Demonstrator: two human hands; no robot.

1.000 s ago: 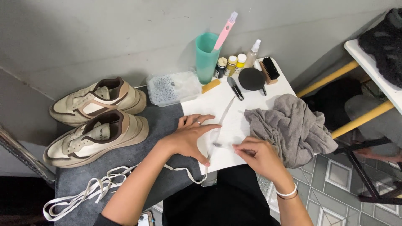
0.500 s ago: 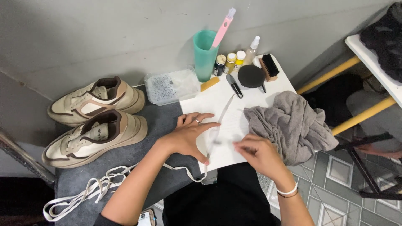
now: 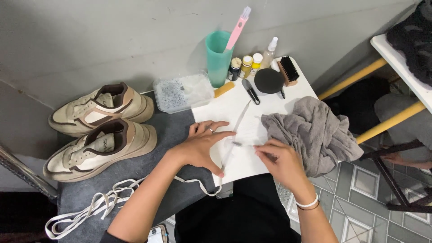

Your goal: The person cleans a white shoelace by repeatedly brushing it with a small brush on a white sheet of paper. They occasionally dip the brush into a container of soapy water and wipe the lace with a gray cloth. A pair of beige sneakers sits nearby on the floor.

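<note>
Shoes are two, beige and brown, lying side by side well to the left of the left hand, and both have no laces. One grey cloth is crumpled just right of the right hand and touches it. One white board lies under both hands. Loose white laces are in a heap below the left forearm; I cannot count them, and one runs up to the board's near edge. One clear tray and one green cup with a pink brush stand beyond the fingers, by the wall. Next to the cup are three small bottles, one spray bottle, one black round lid and one bristle brush.

The left hand is flat on the board with fingers spread, pressing a white lace down. The right fingers are closed in a pinch on the lace's end, just right of the left fingertips. The lace is white on white, so its line is hard to follow. A dark thing at the top right corner is cut off.
</note>
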